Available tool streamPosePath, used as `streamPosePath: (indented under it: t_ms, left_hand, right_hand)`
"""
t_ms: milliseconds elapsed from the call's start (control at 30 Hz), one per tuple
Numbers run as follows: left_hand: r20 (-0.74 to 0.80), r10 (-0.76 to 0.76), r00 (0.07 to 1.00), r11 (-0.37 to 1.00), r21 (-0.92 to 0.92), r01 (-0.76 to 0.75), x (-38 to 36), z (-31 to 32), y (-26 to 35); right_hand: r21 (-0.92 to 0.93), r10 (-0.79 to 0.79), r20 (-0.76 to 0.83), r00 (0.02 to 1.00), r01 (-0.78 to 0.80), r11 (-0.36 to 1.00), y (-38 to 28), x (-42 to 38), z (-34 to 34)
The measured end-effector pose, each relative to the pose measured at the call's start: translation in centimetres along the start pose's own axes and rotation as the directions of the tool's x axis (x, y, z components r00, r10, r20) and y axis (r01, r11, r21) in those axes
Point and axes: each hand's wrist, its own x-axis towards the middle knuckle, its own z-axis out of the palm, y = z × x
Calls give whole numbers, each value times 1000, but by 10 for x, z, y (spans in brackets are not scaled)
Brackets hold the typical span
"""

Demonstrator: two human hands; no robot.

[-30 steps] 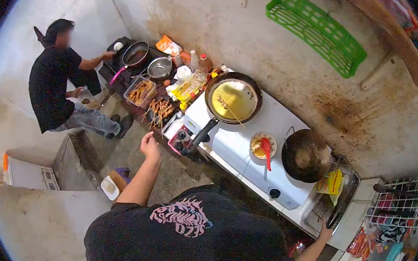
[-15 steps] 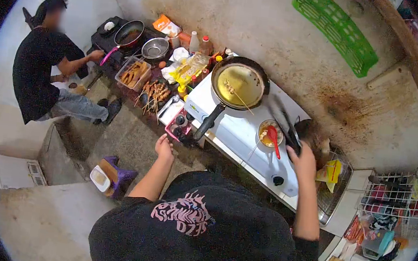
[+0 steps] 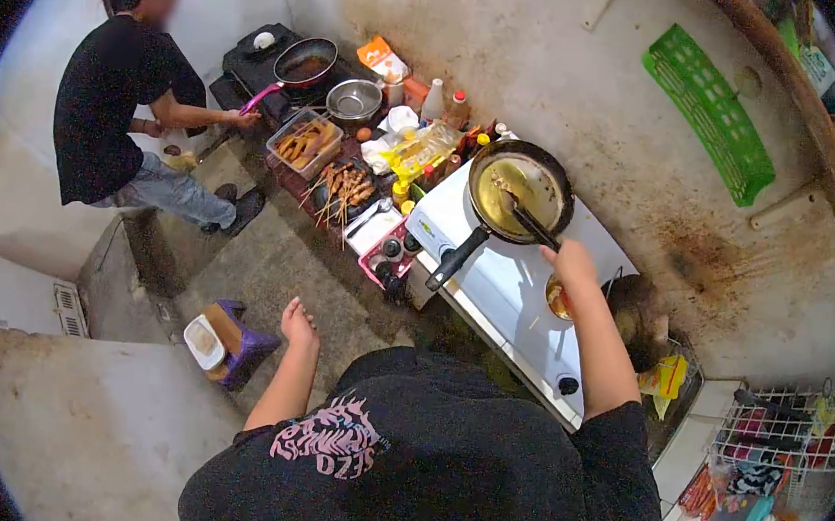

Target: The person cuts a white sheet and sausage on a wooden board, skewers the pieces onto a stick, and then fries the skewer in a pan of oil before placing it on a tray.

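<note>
My right hand [image 3: 575,266] grips black tongs [image 3: 539,230], whose tips reach into the frying pan [image 3: 566,189]. The pan sits on the white stove [image 3: 524,301] and holds yellowish oil. A small piece of skewered food [image 3: 508,182] lies in the oil by the tong tips; its stick is mostly hidden. Below my right wrist, a bowl [image 3: 559,296] with a red utensil is partly covered by my arm. My left hand [image 3: 300,324] hangs over the floor beside my body, holding nothing, its fingers loosely apart.
Left of the stove stand skewers [image 3: 349,188], a plastic food container [image 3: 305,142], a sieve [image 3: 353,101], bottles [image 3: 458,111] and a pink basket [image 3: 386,257]. Another person [image 3: 111,100] holds a smaller pan [image 3: 306,62] by its pink handle. A purple stool [image 3: 254,343] stands on the floor.
My right hand has moved the tongs leftward from above the bowl into the frying pan. My left hand has lowered slightly. The camera view has shifted, and the other person leans closer to the small pan.
</note>
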Motion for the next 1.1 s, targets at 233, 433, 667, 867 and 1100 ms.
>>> streamPosePath:
  t_ms: [233, 433, 667, 867, 1100]
  left_hand:
    - [18, 5, 1000, 1000, -9, -5, -6, 11, -7]
    - [37, 29, 999, 999, 24, -30, -3, 40, -6]
    - [92, 50, 995, 998, 21, -52, -3, 44, -14]
    - [103, 53, 993, 997, 57, -59, 3, 39, -17]
    - [161, 35, 986, 998, 54, -44, -7, 60, -8]
  right_hand:
    - [0, 38, -21, 999, -38, 999, 6, 13, -24]
    - [-76, -44, -58, 997, 39, 996, 7, 30, -15]
    - [-15, -19, -74, 997, 18, 1000, 2, 16, -31]
    - [-168, -104, -116, 988, 84, 982, 0, 9, -29]
    - [-23, 9, -106, 994, -12, 1000, 11, 35, -11]
